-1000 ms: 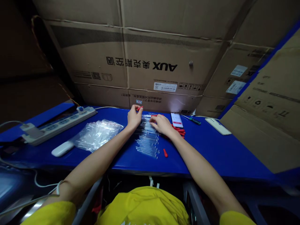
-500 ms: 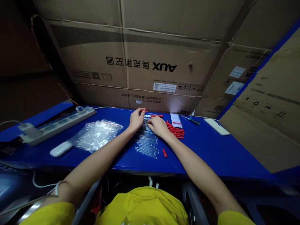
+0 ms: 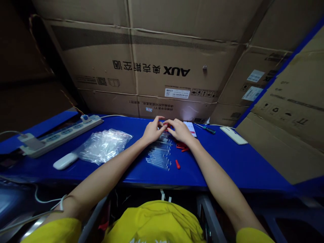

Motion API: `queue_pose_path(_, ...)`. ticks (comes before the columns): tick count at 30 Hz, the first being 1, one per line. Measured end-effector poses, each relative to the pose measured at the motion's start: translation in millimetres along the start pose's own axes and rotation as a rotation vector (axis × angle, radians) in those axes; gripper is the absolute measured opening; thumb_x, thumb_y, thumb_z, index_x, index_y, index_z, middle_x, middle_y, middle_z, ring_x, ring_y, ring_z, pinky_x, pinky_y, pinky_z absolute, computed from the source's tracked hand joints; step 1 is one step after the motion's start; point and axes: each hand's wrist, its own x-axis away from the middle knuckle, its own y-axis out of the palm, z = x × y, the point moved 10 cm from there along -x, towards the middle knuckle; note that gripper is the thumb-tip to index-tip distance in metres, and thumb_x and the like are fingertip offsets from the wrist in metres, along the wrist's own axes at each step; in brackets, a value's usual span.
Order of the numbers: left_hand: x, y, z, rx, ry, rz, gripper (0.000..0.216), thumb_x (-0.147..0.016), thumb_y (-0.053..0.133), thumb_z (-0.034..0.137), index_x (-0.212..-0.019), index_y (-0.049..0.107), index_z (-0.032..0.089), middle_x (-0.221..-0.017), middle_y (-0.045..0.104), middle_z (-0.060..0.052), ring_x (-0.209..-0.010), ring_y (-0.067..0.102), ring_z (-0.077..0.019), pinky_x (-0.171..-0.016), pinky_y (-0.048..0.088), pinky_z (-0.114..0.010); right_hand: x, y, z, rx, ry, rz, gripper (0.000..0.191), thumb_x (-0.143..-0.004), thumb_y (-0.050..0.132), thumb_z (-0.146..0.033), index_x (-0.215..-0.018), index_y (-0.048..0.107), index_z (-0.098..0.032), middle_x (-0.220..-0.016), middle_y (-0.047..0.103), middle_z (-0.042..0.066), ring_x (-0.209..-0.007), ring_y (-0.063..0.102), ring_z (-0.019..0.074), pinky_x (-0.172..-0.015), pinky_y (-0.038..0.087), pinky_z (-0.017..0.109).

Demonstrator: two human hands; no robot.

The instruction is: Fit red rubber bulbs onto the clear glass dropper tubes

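My left hand (image 3: 152,131) and my right hand (image 3: 180,130) meet at the fingertips over the far end of a row of thin clear glass tubes (image 3: 159,157). A small red rubber bulb (image 3: 165,124) shows between the fingertips, pinched by my left hand. My right fingers are closed against it; whether they also hold a tube is hidden. More red rubber bulbs (image 3: 182,147) lie in a pile, partly covered by my right hand and wrist. One single red bulb (image 3: 178,164) lies apart, right of the tubes' near end.
Clear plastic bags (image 3: 105,146) lie to the left, beside a white rounded device (image 3: 65,161) and a power strip (image 3: 68,132). A phone with a lit screen (image 3: 189,128), a screwdriver (image 3: 209,129) and a pale phone (image 3: 233,135) lie right. Cardboard (image 3: 162,40) walls the blue table's back.
My right hand has lifted from the tubes and moved up to my left hand. My left hand has shifted right with the red bulb, so the fingertips now meet.
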Motion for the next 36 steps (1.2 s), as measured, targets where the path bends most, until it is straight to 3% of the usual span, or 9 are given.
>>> queue_pose_path(3, 1, 1, 8, -0.082, 0.057, -0.025, 0.036, -0.105, 0.059, 0.041, -0.135, 0.059, 0.02, -0.107, 0.08, -0.006, -0.089, 0.072, -0.0221, -0.08, 0.051, -0.033, 3, -15, 28, -0.047, 0.076, 0.032, 0.025, -0.096, 0.065, -0.023, -0.121, 0.072, -0.024, -0.102, 0.074, 0.006, -0.096, 0.064, 0.0231, -0.088, 0.044, 0.031)
queue_pose_path(6, 0, 0, 10, -0.198, 0.12, -0.022, 0.024, -0.107, 0.053, 0.036, -0.118, 0.068, 0.021, -0.113, 0.077, -0.009, -0.105, 0.068, -0.0256, -0.093, 0.051, -0.038, 6, -22, 63, -0.137, 0.193, 0.056, 0.02, -0.091, 0.07, -0.021, -0.111, 0.071, -0.021, -0.091, 0.075, 0.001, -0.084, 0.065, 0.0191, -0.081, 0.044, 0.028)
queue_pose_path(9, -3, 4, 2, -0.305, 0.143, -0.039, 0.025, -0.106, 0.051, 0.033, -0.108, 0.072, 0.021, -0.115, 0.075, -0.01, -0.111, 0.064, -0.0281, -0.101, 0.049, -0.042, 9, -15, 82, -0.109, 0.257, 0.013, 0.014, -0.09, 0.077, -0.034, -0.096, 0.075, -0.021, -0.09, 0.077, 0.002, -0.085, 0.065, 0.0193, -0.081, 0.044, 0.028)
queue_pose_path(12, -7, 8, -12, -0.352, 0.125, -0.076, 0.028, -0.107, 0.051, 0.037, -0.108, 0.074, 0.02, -0.116, 0.075, -0.011, -0.112, 0.063, -0.029, -0.103, 0.048, -0.044, 10, -6, 83, 0.022, 0.253, -0.055, 0.023, -0.091, 0.078, -0.046, -0.089, 0.079, -0.023, -0.099, 0.079, 0.006, -0.097, 0.064, 0.0233, -0.089, 0.045, 0.032)
queue_pose_path(15, -8, 11, -20, -0.367, 0.12, -0.1, 0.032, -0.108, 0.05, 0.04, -0.108, 0.075, 0.019, -0.118, 0.075, -0.011, -0.113, 0.063, -0.0293, -0.104, 0.048, -0.044, 12, 0, 80, 0.093, 0.272, -0.1, 0.023, -0.094, 0.076, -0.046, -0.091, 0.081, -0.024, -0.107, 0.079, 0.008, -0.105, 0.064, 0.0256, -0.093, 0.045, 0.033)
queue_pose_path(22, -9, 16, -28, -0.398, 0.139, -0.162, 0.038, -0.109, 0.046, 0.041, -0.111, 0.076, 0.019, -0.118, 0.076, -0.012, -0.115, 0.065, -0.0293, -0.107, 0.048, -0.045, 16, -2, 84, 0.194, 0.46, -0.016, 0.027, -0.098, 0.071, -0.047, -0.091, 0.082, -0.023, -0.102, 0.08, 0.012, -0.11, 0.067, 0.0292, -0.091, 0.048, 0.036)
queue_pose_path(28, -10, 18, -28, -0.368, 0.155, -0.162, 0.037, -0.108, 0.047, 0.039, -0.11, 0.078, 0.02, -0.12, 0.077, -0.013, -0.115, 0.065, -0.0295, -0.108, 0.048, -0.047, 16, 10, 83, 0.298, 0.476, -0.034, 0.027, -0.095, 0.073, -0.047, -0.084, 0.081, -0.023, -0.1, 0.079, 0.015, -0.108, 0.065, 0.0307, -0.089, 0.05, 0.039)
queue_pose_path(31, -10, 18, -27, -0.359, 0.149, -0.149, 0.039, -0.109, 0.046, 0.04, -0.11, 0.079, 0.019, -0.119, 0.076, -0.013, -0.115, 0.064, -0.0292, -0.109, 0.048, -0.046, 10, 12, 81, 0.311, 0.429, -0.018, 0.028, -0.102, 0.063, -0.042, -0.096, 0.082, -0.022, -0.106, 0.079, 0.017, -0.11, 0.065, 0.0312, -0.092, 0.05, 0.04)
queue_pose_path(36, -11, 13, -29, -0.357, 0.114, -0.108, 0.039, -0.109, 0.045, 0.04, -0.111, 0.078, 0.018, -0.123, 0.075, -0.013, -0.117, 0.064, -0.0289, -0.109, 0.049, -0.045, -10, 26, 73, 0.229, 0.258, -0.108, 0.04, -0.106, 0.047, -0.023, -0.139, 0.07, -0.022, -0.135, 0.075, 0.013, -0.121, 0.064, 0.0295, -0.103, 0.048, 0.039)
